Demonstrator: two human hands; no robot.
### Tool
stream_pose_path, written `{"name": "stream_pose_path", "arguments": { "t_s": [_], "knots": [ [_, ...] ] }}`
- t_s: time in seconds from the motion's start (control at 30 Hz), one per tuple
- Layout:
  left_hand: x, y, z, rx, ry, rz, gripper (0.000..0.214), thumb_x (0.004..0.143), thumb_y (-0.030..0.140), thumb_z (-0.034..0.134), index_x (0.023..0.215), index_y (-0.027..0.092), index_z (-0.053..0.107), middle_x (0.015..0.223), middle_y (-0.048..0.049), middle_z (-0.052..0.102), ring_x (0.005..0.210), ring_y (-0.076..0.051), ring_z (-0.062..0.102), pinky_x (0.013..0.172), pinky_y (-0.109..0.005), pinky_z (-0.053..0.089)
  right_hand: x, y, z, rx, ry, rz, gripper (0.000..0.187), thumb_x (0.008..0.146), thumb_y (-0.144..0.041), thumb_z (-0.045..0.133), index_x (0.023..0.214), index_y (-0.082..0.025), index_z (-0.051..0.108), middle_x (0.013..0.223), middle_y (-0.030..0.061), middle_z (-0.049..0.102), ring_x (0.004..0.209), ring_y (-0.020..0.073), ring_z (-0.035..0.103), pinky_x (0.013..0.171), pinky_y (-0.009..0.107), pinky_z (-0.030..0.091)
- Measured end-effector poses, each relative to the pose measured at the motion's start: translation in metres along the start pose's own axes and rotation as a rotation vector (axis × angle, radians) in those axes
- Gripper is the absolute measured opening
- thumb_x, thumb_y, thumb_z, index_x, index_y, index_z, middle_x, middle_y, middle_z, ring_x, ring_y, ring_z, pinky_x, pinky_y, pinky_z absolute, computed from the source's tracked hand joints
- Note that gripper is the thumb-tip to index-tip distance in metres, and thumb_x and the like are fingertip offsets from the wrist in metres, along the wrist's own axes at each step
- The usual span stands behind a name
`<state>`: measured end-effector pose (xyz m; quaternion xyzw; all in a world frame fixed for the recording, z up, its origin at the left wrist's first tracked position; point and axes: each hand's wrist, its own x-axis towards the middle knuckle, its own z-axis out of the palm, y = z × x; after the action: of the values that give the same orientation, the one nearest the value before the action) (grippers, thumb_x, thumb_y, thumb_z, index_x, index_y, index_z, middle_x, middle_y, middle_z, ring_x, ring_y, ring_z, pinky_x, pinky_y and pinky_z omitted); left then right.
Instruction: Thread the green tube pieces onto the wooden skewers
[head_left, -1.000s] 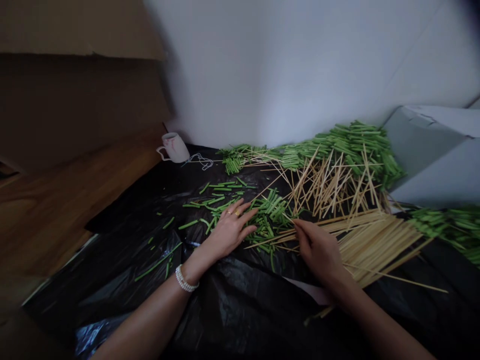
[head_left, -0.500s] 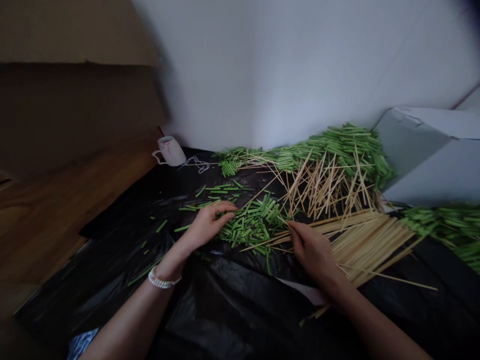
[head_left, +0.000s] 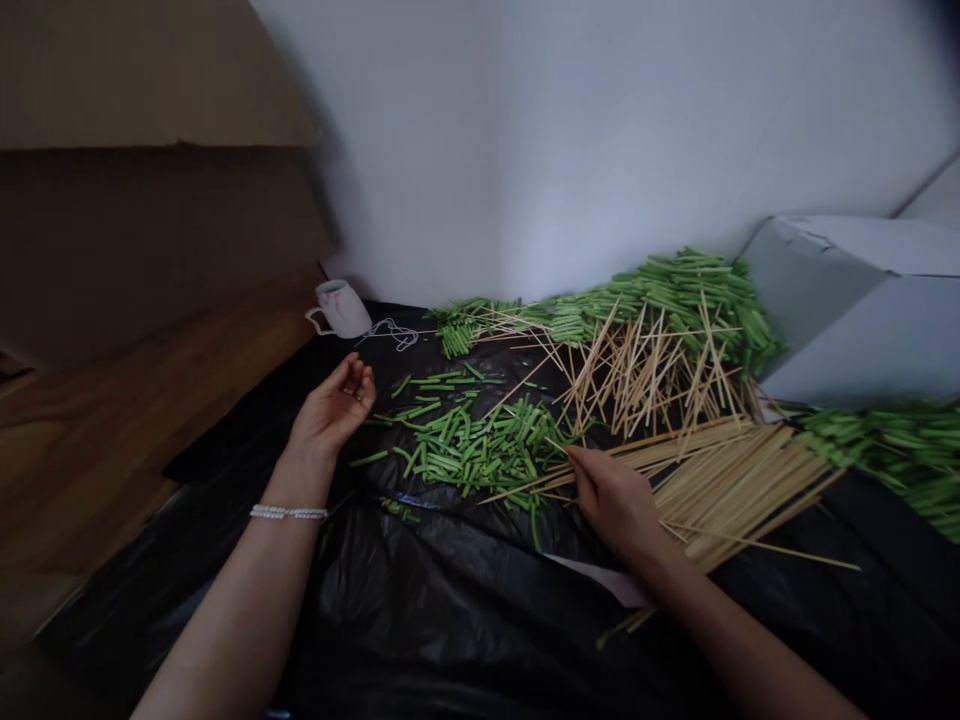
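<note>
1. Two bare hands are out over a black plastic sheet point(head_left: 435, 610).
2. The right hand point(head_left: 619, 500) pinches a thin stick point(head_left: 556, 447), and its tip pokes out by the green bits.
3. The left hand point(head_left: 334, 405) is near the white mug point(head_left: 343, 310), fingers curled in. I can't tell if it holds something.
4. Cut green stems point(head_left: 480, 440) lie in a messy heap between the two hands.
5. Lots of bare sticks point(head_left: 750, 490) lie bunched just right of the right hand.
6. A big green pile point(head_left: 697, 300) sits by the wall point(head_left: 600, 150).
</note>
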<state>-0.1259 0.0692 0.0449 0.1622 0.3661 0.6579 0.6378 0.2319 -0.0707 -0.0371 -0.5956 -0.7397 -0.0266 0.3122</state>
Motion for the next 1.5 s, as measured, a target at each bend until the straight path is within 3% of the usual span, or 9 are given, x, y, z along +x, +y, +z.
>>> {"name": "stream_pose_path", "arguments": {
  "t_s": [0.2,0.37,0.53,0.67,0.83,1.0,1.13,1.3,1.5],
  "knots": [
    [0.001,0.010,-0.005,0.124,-0.019,0.072,0.015,0.086,0.008,0.056,0.086,0.015,0.070,0.067,-0.0008,0.068,0.062,-0.008,0.064,0.053,-0.014,0.051,0.002,-0.001,-0.001,0.067,0.069,-0.029,0.023,0.092,-0.020,0.047,0.105,-0.017,0.066,0.095,0.0059,0.073,0.081,0.0169,0.069,0.073,0.026,0.050],
    [-0.010,-0.050,0.034,0.828,-0.288,0.200,0.017,0.071,0.025,0.077,0.084,0.015,0.075,0.077,-0.0041,0.072,0.062,-0.010,0.060,0.056,-0.018,0.047,0.008,0.000,-0.010,0.149,0.232,-0.060,0.022,0.093,-0.020,0.049,0.108,-0.016,0.064,0.095,0.0058,0.073,0.082,0.0149,0.069,0.073,0.025,0.050],
    [-0.029,-0.120,0.069,1.536,-0.669,0.511,0.012,0.079,0.027,0.068,0.082,0.019,0.076,0.085,-0.0060,0.073,0.080,-0.020,0.063,0.077,-0.031,0.046,0.009,0.001,-0.017,0.090,0.265,-0.083,0.022,0.092,-0.019,0.051,0.109,-0.016,0.065,0.096,0.0061,0.073,0.081,0.0148,0.069,0.071,0.024,0.050],
    [-0.036,-0.140,0.074,1.967,-0.695,0.762,0.013,0.083,0.024,0.063,0.080,0.019,0.075,0.081,-0.0073,0.068,0.085,-0.023,0.059,0.080,-0.034,0.044,0.008,-0.001,-0.018,0.052,0.233,-0.096,0.023,0.093,-0.019,0.051,0.110,-0.015,0.064,0.094,0.0057,0.073,0.079,0.0146,0.068,0.070,0.024,0.049],
    [-0.037,-0.146,0.075,2.184,-0.676,0.849,0.011,0.082,0.025,0.065,0.079,0.017,0.072,0.087,-0.0090,0.067,0.092,-0.025,0.057,0.082,-0.035,0.043,0.008,-0.002,-0.018,0.044,0.209,-0.102,0.023,0.093,-0.019,0.049,0.109,-0.015,0.065,0.088,0.0042,0.072,0.076,0.0141,0.067,0.068,0.024,0.047],
    [-0.041,-0.147,0.082,2.137,-0.767,0.874,0.015,0.086,0.019,0.057,0.081,0.014,0.070,0.095,-0.0135,0.068,0.099,-0.028,0.056,0.082,-0.039,0.042,0.007,-0.002,-0.018,0.051,0.214,-0.108,0.023,0.094,-0.020,0.049,0.110,-0.016,0.064,0.087,0.0041,0.072,0.075,0.0138,0.067,0.067,0.024,0.047],
    [-0.043,-0.128,0.080,1.824,-0.703,0.791,0.010,0.082,0.017,0.062,0.085,0.018,0.071,0.087,-0.0097,0.070,0.091,-0.026,0.059,0.083,-0.037,0.042,0.006,-0.003,-0.019,0.087,0.227,-0.098,0.024,0.093,-0.020,0.049,0.112,-0.017,0.064,0.090,0.0049,0.072,0.077,0.0139,0.067,0.070,0.024,0.049],
    [-0.050,-0.107,0.064,1.198,-0.470,0.443,0.022,0.077,0.030,0.070,0.095,0.019,0.074,0.089,-0.0058,0.074,0.080,-0.020,0.064,0.077,-0.032,0.046,0.004,-0.009,-0.019,0.076,0.241,-0.114,0.024,0.093,-0.019,0.049,0.112,-0.018,0.064,0.087,0.0047,0.072,0.074,0.0135,0.067,0.072,0.024,0.049],
    [-0.056,-0.120,0.044,0.700,-0.390,0.029,0.030,0.062,0.033,0.083,0.087,0.018,0.075,0.079,-0.0028,0.073,0.072,-0.015,0.064,0.071,-0.027,0.048,0.002,-0.012,-0.017,0.059,0.213,-0.179,0.025,0.091,-0.014,0.050,0.111,-0.015,0.065,0.083,0.0046,0.072,0.073,0.0129,0.066,0.071,0.022,0.049]
  ]
}}
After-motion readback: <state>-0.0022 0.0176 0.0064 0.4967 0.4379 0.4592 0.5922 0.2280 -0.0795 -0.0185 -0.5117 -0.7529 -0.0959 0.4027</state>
